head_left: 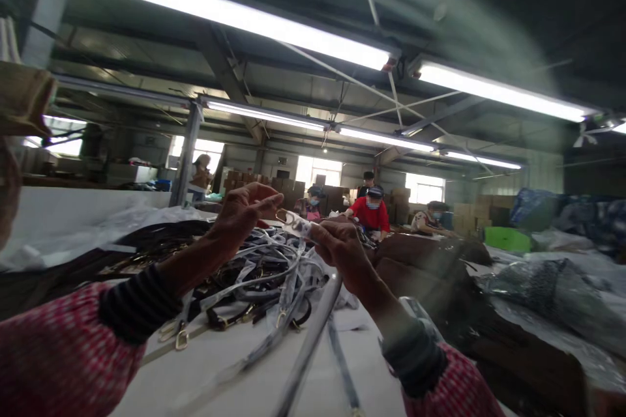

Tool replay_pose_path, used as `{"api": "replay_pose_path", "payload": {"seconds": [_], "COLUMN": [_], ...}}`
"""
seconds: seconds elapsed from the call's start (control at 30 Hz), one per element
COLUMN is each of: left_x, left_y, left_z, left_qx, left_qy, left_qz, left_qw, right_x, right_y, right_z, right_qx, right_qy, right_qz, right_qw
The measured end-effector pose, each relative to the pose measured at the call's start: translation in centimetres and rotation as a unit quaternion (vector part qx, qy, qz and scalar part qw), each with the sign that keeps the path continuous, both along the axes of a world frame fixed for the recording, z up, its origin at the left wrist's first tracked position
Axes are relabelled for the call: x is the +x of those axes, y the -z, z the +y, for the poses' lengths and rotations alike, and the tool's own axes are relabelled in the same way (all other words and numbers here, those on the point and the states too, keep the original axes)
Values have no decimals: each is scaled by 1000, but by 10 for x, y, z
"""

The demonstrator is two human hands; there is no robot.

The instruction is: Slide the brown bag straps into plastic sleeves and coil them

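Evidently, the end of a plastic-wrapped strap point(302, 227) is held up between the two hands, above the white table point(190, 365). The strap is gripped by the right hand point(342, 247) just behind its metal clasp point(282, 215), fingers curled firmly around; the clasp is thus left protruding, presumably so that it can be reached. The left hand point(247, 212) is placed opposite, thumb and fingers nearly together beside the clasp; whether the clasp is pinched or merely adjacent cannot be told. The raised position is judged to give clearance from the pile of straps point(288, 267), where loops are crossed and snagging seems likely. Below the right hand, a long grey band point(313, 345) is seen slanting over the table; it may be the same strap, but the join is hidden. Brown material point(415, 257) is heaped to the right, perhaps so that the straps are not covered.
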State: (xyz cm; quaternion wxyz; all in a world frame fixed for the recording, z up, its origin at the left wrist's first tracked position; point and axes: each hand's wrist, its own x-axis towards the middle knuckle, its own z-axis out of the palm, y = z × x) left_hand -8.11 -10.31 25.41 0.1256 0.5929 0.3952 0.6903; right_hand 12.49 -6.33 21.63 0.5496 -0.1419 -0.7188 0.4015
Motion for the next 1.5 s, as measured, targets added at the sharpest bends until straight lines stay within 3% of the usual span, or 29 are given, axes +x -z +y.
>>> {"api": "replay_pose_path", "payload": {"seconds": [0.1,0.17,0.3,0.47,0.57,0.67,0.83,0.9,1.07,1.17,1.27,1.33,1.4,1.5], "left_x": [-7,-6,3,1,-7,-13,-12,-10,-19,-33,-39,-36,-29,-22], "left_y": [20,33,50,56,62,75,94,97,111,118,108,95,85,88], "left_z": [1,1,-4,-14,-12,-6,-11,-17,-8,1,-8,-23,-37,-47], "left_qx": [49,43,-52,-91,-104,-73,51,58,4,-43,-31,-46,-131,-293], "left_qy": [-76,-86,-1,83,96,38,-156,-172,-178,-169,-175,-135,-13,203], "left_qz": [111,159,106,58,62,105,202,170,-28,-2,89,213,334,327], "left_qw": [990,983,993,991,988,991,965,969,984,985,980,967,933,875], "right_x": [-1,-4,-10,-8,-8,-12,-17,-18,-22,-22,-20,-18,-18,-15], "right_y": [12,18,26,34,42,51,64,68,84,92,94,93,92,93], "right_z": [-1,-2,-4,-2,0,3,2,-1,-7,-5,-3,-5,-9,-19], "right_qx": [-14,-14,5,17,22,16,4,-21,-101,-73,-20,17,50,49], "right_qy": [21,26,25,12,25,26,19,8,-52,-30,-8,-7,-2,0], "right_qz": [1,12,16,-13,-34,-39,-53,-53,-65,-88,-146,-192,-234,-278], "right_qw": [1000,1000,1000,1000,999,999,998,998,991,993,989,981,971,959]}}
